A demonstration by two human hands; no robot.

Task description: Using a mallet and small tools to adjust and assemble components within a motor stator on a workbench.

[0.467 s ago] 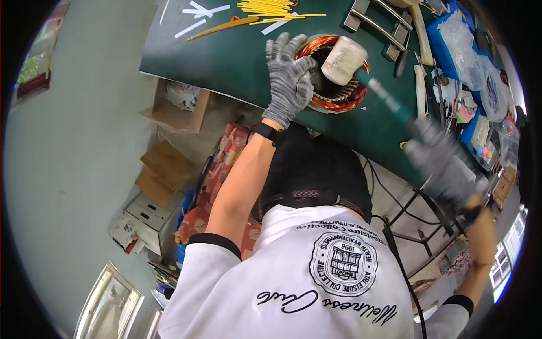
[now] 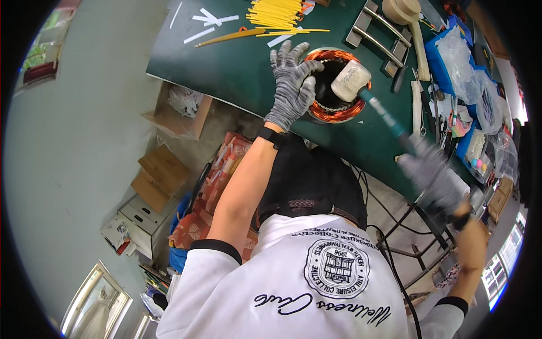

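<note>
A stator with copper windings point(image 2: 333, 117) stands on the green tabletop point(image 2: 226, 62), its round bore dark inside. My left hand point(image 2: 291, 85), in a grey knitted glove, rests against its left rim with fingers spread. The thumb side touches the windings. My right hand point(image 2: 432, 178), gloved alike and blurred by motion, is wrapped round the handle of a mallet point(image 2: 351, 81). Over the right part of the stator's opening is the mallet's pale, scuffed head; whether it touches the windings I cannot tell.
Yellow sticks point(image 2: 276, 12), white strips point(image 2: 210, 18) and a pointed yellowish tool point(image 2: 228, 37) lie at the far left. A metal frame with bars point(image 2: 379, 37) and another pale mallet point(image 2: 420, 48) lie to the far right. Blue bins point(image 2: 440, 62) with plastic bags line the right edge.
The mallet head has shifted slightly down and right over the stator, and my right hand has moved slightly. My left hand stays at the rim. The whole view has shifted a little.
</note>
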